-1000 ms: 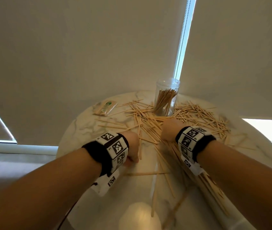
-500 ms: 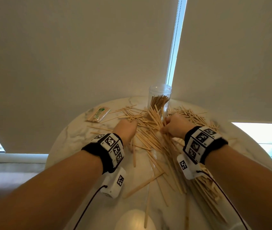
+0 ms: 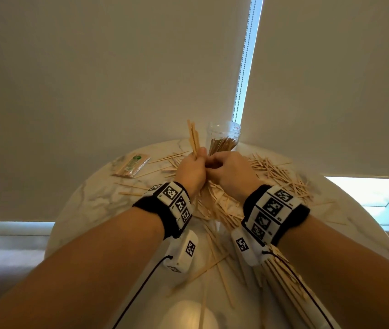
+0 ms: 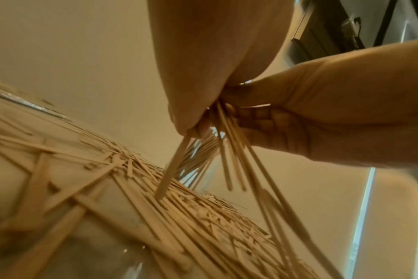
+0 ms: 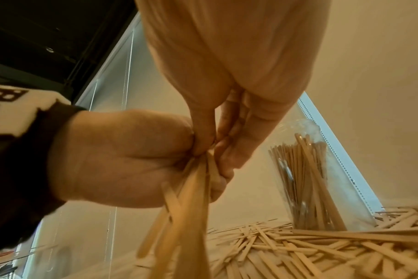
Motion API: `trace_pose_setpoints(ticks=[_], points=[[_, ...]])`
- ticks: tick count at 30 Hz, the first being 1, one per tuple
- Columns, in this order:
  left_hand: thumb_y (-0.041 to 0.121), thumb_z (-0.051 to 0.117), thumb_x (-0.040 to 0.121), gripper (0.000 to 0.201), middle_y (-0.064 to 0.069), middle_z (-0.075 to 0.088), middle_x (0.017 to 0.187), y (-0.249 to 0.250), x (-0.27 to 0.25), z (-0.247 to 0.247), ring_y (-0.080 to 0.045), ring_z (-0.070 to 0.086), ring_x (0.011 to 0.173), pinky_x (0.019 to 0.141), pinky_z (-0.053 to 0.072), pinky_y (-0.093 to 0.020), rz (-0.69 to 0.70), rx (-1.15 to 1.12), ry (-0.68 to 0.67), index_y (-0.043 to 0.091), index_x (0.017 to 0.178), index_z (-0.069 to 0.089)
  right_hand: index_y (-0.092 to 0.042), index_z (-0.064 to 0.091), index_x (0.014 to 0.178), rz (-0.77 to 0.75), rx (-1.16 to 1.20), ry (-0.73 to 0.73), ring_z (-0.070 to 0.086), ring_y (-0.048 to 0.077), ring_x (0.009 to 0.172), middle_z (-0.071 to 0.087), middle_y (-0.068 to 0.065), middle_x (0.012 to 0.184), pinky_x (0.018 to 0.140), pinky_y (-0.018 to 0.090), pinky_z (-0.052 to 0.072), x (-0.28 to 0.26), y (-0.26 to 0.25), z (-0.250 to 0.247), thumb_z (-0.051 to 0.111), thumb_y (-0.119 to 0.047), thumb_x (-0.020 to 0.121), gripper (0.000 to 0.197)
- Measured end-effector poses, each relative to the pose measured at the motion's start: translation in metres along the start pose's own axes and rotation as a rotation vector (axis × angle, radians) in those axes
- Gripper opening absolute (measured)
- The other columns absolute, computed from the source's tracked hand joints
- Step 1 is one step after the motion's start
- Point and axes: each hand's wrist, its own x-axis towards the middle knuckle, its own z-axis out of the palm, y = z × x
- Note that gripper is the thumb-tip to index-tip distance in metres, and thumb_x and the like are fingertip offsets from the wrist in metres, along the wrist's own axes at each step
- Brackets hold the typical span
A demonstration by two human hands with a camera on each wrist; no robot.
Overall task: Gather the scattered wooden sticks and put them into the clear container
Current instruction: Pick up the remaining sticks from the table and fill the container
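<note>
Wooden sticks [image 3: 277,173] lie scattered over a round marble table [image 3: 89,200]. The clear container [image 3: 224,135] stands at the far edge, partly filled with upright sticks, and shows as the container [image 5: 320,181] in the right wrist view. My left hand [image 3: 198,161] grips a bundle of sticks [image 3: 193,138] that pokes up above the fist. My right hand [image 3: 216,163] meets it and pinches the same bundle [image 5: 189,196] from the other side. The bundle's lower ends [image 4: 227,156] splay out above the pile, just in front of the container.
A wrapped packet of sticks [image 3: 131,165] lies at the far left of the table. More sticks [image 3: 214,264] are strewn between my forearms and under the right wrist. Window blinds hang directly behind the table.
Both hands left the pile on the table and came together. They lifted a bundle of sticks upright in front of the container.
</note>
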Motion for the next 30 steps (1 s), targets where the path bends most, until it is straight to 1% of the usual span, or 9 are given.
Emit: trace_pose_setpoints(ticks=[5,9,11,14,18,22,24,28,30], points=[[0.048,0.038,0.105,0.041,0.001,0.059,0.063,-0.001,0.005,-0.020,-0.023,0.056,0.061,0.066,0.056,-0.044,0.035,-0.194,0.120,0.013,0.090,0.054,-0.016,0.064,0.099,0.076,-0.002,-0.036,0.073,0.010,0.077,0.075,-0.001,0.086,0.074,0.037,0.063,-0.005,-0.005,0.001,0.078,-0.026,0.086,0.022],[0.050,0.043,0.103,0.036,0.007,0.040,0.058,0.010,0.005,-0.023,-0.010,0.035,0.045,0.045,0.037,-0.028,0.056,-0.446,0.151,0.017,0.089,0.048,-0.017,0.060,0.122,0.062,-0.354,-0.421,0.068,0.018,0.090,0.068,0.000,0.112,0.083,0.037,0.060,-0.015,-0.012,-0.001,0.073,-0.056,0.081,0.057],[0.049,0.042,0.103,0.035,0.008,0.037,0.056,0.018,0.004,-0.021,-0.008,0.030,0.044,0.043,0.031,-0.026,0.078,-0.510,0.148,0.017,0.088,0.046,-0.014,0.068,0.106,0.042,-0.505,-0.483,0.069,0.020,0.085,0.072,0.003,0.098,0.083,0.037,0.058,-0.023,-0.011,0.004,0.070,-0.046,0.089,0.037],[0.049,0.042,0.104,0.036,0.009,0.035,0.054,0.025,-0.001,-0.019,-0.008,0.029,0.044,0.044,0.030,-0.027,0.108,-0.576,0.127,0.017,0.085,0.044,-0.012,0.071,0.093,0.034,-0.471,-0.361,0.071,0.019,0.079,0.073,0.004,0.083,0.077,0.035,0.059,-0.026,-0.004,0.006,0.064,-0.027,0.096,0.017],[0.047,0.039,0.105,0.036,0.009,0.034,0.055,0.046,0.000,-0.039,-0.008,0.031,0.044,0.044,0.034,-0.026,0.188,-0.638,0.259,0.018,0.083,0.044,-0.015,0.074,0.094,0.027,-0.504,-0.299,0.060,0.003,0.066,0.065,-0.008,0.073,0.060,0.015,0.044,-0.031,0.001,-0.004,0.064,-0.020,0.096,0.011],[0.041,0.042,0.106,0.032,0.007,0.034,0.057,0.056,0.003,-0.063,-0.008,0.029,0.044,0.045,0.029,-0.027,0.200,-0.537,0.373,0.017,0.085,0.044,-0.013,0.076,0.095,0.075,-0.521,-0.237,0.062,0.006,0.070,0.068,-0.005,0.078,0.075,0.024,0.056,-0.029,0.011,-0.016,0.065,-0.019,0.095,0.012],[0.044,0.046,0.104,0.032,0.006,0.040,0.062,0.049,-0.009,-0.060,-0.007,0.035,0.046,0.048,0.035,-0.028,0.194,-0.368,0.289,0.015,0.091,0.049,-0.012,0.074,0.095,0.112,-0.407,-0.180,0.065,0.009,0.071,0.071,-0.001,0.081,0.077,0.027,0.059,-0.027,0.007,-0.020,0.066,-0.021,0.095,0.012],[0.069,0.059,0.085,0.057,-0.003,0.064,0.085,0.031,-0.040,-0.028,-0.019,0.062,0.070,0.075,0.060,-0.043,0.163,0.025,0.004,0.016,0.105,0.059,-0.015,0.071,0.087,0.043,-0.245,-0.125,0.061,0.002,0.054,0.070,-0.003,0.071,0.053,0.013,0.048,-0.029,-0.018,-0.017,0.063,-0.027,0.098,0.018],[0.061,0.057,0.092,0.047,-0.011,0.071,0.089,0.026,-0.051,-0.013,-0.028,0.069,0.074,0.077,0.061,-0.052,0.154,0.068,-0.026,0.015,0.099,0.060,-0.016,0.071,0.084,-0.021,-0.342,-0.127,0.064,0.006,0.056,0.071,-0.001,0.069,0.056,0.017,0.050,-0.033,-0.028,-0.013,0.059,-0.025,0.099,0.021]])
